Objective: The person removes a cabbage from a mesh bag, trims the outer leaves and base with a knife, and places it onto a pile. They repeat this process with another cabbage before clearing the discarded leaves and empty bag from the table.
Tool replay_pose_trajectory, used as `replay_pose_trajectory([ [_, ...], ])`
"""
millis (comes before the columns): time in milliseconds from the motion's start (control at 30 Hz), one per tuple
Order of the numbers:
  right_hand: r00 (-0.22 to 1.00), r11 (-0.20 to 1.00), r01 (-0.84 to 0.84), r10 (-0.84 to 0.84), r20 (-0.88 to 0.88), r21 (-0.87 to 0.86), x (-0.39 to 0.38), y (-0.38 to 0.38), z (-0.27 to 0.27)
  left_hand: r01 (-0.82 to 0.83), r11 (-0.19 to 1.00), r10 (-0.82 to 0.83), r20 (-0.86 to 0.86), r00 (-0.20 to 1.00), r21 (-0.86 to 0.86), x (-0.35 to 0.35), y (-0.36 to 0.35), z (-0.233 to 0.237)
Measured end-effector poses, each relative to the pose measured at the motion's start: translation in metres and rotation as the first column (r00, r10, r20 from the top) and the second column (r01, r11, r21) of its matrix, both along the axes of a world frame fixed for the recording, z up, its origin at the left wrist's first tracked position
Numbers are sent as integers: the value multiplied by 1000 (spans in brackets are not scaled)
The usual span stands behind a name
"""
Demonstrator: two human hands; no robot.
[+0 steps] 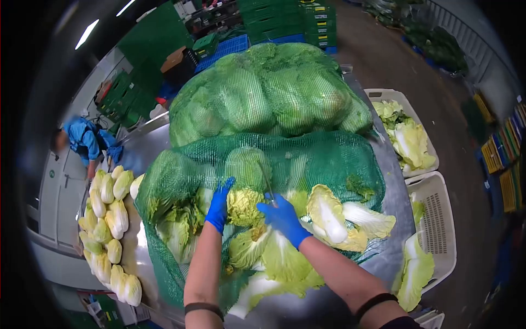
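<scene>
My left hand [221, 205], in a blue glove, lies along the left side of a napa cabbage [245, 207] whose yellow, crinkled end faces me. Its fingers stretch out flat against the cabbage and the net. In a matching glove, my right hand [283, 218] is closed around a knife [267, 178], its thin blade pointing away from me beside that cabbage. The cabbage's far part is under a green mesh sack [329, 159], open on my side. Loose outer leaves [282, 257] lie below my hands, and more pale leaves [331, 216] are to the right.
Behind stands a full mesh sack of cabbages [257, 98]. Trimmed cabbages [107, 219] line the metal table's [397, 203] left side. White crates [446, 219] with leaves stand at the right. A person in blue [87, 137] bends at the far left. Green crates [274, 19] are stacked behind.
</scene>
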State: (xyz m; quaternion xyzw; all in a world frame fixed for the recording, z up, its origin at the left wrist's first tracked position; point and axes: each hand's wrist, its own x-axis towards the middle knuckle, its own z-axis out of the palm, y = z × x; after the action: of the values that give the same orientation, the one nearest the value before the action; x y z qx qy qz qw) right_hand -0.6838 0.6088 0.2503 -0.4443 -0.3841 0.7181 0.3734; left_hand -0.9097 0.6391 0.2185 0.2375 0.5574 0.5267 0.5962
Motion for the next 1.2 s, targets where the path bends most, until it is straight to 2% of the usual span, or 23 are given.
replay_pose_trajectory([
  [67,999,997,20,-23,-38,-77,3,-2,1,-89,994,90,-8,996,63,21,-4,18],
  [133,999,999,36,-36,18,23,18,-14,19,-104,994,104,-1,995,30,44,-22,52],
  [167,999,999,38,-38,22,7,27,-32,31,-104,995,104,-48,993,-2,54,-38,68],
  [233,989,947,27,-72,128,320,54,-77,58,-162,983,156,-76,985,-89,75,-74,101],
  [333,980,962,-48,-7,198,268,107,-152,92,89,996,-91,72,993,30,113,-141,150],
  [400,986,982,-156,148,77,111,147,-193,117,252,968,-251,-39,967,21,132,-179,161],
  [433,987,986,-144,137,86,84,164,-213,110,350,936,-341,-132,931,48,142,-196,153],
  [467,967,950,-214,174,188,225,178,-234,94,451,890,-427,-224,876,66,151,-212,143],
  [500,936,888,-295,194,294,352,193,-254,79,554,832,-536,-229,812,16,165,-223,137],
  [533,893,894,-366,261,366,256,206,-274,69,666,746,-635,-324,701,-23,179,-233,130],
  [600,892,852,-337,151,426,402,228,-309,44,836,537,-705,-604,372,-111,199,-252,91],
  [633,920,962,-183,96,379,201,236,-327,44,851,525,-632,-677,376,-18,204,-263,79],
  [667,939,1000,-19,20,344,-7,243,-338,46,858,514,-643,-670,370,-20,209,-265,80],
  [700,921,996,77,-84,381,35,252,-343,48,852,522,-668,-639,382,-36,212,-263,82],
  [733,876,974,154,-212,434,165,259,-346,42,841,538,-692,-603,398,-62,213,-266,84],
  [767,818,967,150,-239,523,207,264,-343,48,839,541,-706,-577,410,-65,212,-263,83],
  [800,749,955,144,-277,602,260,268,-336,53,842,527,-702,-614,359,-110,212,-261,88],
  [833,749,953,151,-284,598,264,271,-333,51,835,534,-662,-679,316,-132,212,-260,93],
  [900,720,841,132,-446,532,525,273,-329,41,830,536,-619,-740,262,-155,217,-264,105],
  [933,717,838,141,-453,530,527,273,-327,39,803,575,-572,-778,261,-154,222,-268,111],
  [1000,737,964,44,-208,644,261,270,-322,35,779,609,-524,-813,254,-150,230,-276,108],
  [1067,714,959,27,-216,666,282,266,-318,23,709,695,-412,-875,252,-123,232,-281,90],
  [1200,683,957,-49,-177,709,285,259,-305,17,711,695,-442,-845,302,-109,226,-273,83],
])
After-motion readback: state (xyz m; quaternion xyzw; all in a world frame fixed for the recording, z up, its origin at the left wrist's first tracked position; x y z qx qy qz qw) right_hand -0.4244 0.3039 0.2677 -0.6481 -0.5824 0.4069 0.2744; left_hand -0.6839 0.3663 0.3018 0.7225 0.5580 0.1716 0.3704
